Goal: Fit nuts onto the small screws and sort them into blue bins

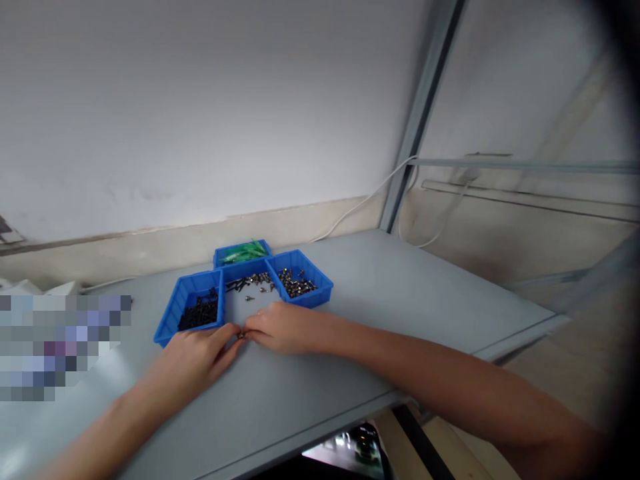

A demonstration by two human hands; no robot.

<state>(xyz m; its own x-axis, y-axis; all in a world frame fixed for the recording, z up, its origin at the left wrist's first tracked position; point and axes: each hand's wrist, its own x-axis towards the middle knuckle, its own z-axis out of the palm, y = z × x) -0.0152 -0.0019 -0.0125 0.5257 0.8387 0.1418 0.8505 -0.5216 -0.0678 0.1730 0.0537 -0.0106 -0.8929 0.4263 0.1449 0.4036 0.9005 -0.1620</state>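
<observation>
My left hand [203,350] and my right hand [277,327] meet over the table, fingertips pinched together on a small metal piece [241,335]. Its exact kind is too small to make out. Just behind my left hand is a blue bin [170,310] with many small black parts [199,312]. Beyond my right hand stands another blue bin [327,288] holding small shiny metal parts [299,285]. Between these bins, loose dark and metal pieces [250,281] lie on the table, one metal piece [249,298] apart from the others.
A third blue bin [217,259] with green slender pieces [245,252] stands at the back near the wall. A white cable [357,208] runs up to a metal post [419,100] at the right. Below the front table edge [330,423] a lit screen [345,450] shows.
</observation>
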